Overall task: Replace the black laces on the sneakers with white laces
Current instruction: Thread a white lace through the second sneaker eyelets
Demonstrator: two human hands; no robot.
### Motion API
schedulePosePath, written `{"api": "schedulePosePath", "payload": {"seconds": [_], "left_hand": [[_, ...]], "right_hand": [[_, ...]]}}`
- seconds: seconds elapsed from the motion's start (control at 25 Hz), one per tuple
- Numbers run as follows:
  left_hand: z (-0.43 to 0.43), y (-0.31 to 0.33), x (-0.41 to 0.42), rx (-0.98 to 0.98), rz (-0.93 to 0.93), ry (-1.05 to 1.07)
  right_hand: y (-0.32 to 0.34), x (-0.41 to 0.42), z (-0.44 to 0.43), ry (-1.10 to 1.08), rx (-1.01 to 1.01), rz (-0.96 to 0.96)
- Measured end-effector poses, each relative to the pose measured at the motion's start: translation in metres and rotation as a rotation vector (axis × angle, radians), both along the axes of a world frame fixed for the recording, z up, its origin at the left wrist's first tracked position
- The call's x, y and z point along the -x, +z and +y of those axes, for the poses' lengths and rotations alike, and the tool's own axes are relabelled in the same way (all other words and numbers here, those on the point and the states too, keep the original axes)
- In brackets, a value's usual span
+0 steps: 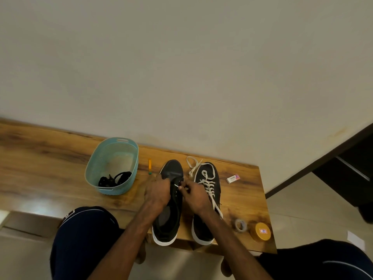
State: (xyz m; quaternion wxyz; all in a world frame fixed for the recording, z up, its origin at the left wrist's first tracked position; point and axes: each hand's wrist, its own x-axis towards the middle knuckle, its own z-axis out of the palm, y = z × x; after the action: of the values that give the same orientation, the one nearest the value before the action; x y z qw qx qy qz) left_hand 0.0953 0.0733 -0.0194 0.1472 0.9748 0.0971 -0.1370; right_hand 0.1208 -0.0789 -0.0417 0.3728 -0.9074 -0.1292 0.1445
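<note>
**White lace at the bare sneaker**

Right hand [196, 198] fingers pinch the white lace [177, 185] tip tight. It's just beside the left hand [158, 191] fingers, which curl onto the unlaced sneaker [172, 168]. Laced sneaker [212, 178] sits right of the fingers. Black laces [115, 179] are in the basket [113, 189], well left on the desk [50, 158].

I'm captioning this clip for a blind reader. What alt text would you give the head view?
A person's right hand pinches a white lace tip at the eyelets of an unlaced black sneaker on a wooden table, while the left hand holds the shoe. Beside it stands a second sneaker laced in white; a teal basket holds black laces.
</note>
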Motion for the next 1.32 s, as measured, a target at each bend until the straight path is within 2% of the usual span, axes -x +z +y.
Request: {"api": "schedulePosePath", "payload": {"seconds": [0.2, 0.32, 0.44, 0.6, 0.88, 1.12, 1.2, 1.32], "left_hand": [[-0.002, -0.01, -0.006, 0.066, -0.025, 0.032], [-0.002, -0.018, -0.008, 0.136, -0.043, 0.066], [-0.002, -0.023, -0.012, 0.186, -0.059, 0.071], [-0.003, -0.024, -0.014, 0.206, -0.094, 0.089], [-0.005, -0.026, -0.019, 0.212, -0.176, 0.099], [-0.004, -0.02, -0.029, 0.159, -0.186, 0.072], [-0.003, -0.014, -0.032, 0.251, -0.234, 0.102], [0.007, -0.008, -0.033, 0.423, -0.243, 0.21]], "right_hand": [[-0.002, -0.001, -0.002, -0.042, -0.039, -0.013], [-0.001, -0.011, -0.007, -0.157, -0.063, -0.016], [0.003, -0.018, -0.005, -0.178, 0.067, -0.069], [0.005, -0.023, 0.002, -0.093, 0.224, -0.138], [-0.001, -0.03, 0.007, -0.022, 0.319, -0.161], [-0.003, -0.036, 0.003, 0.059, 0.268, -0.098], [-0.001, -0.039, 0.003, 0.022, 0.226, -0.127], [0.006, -0.04, 0.011, -0.001, 0.03, -0.157]]}}
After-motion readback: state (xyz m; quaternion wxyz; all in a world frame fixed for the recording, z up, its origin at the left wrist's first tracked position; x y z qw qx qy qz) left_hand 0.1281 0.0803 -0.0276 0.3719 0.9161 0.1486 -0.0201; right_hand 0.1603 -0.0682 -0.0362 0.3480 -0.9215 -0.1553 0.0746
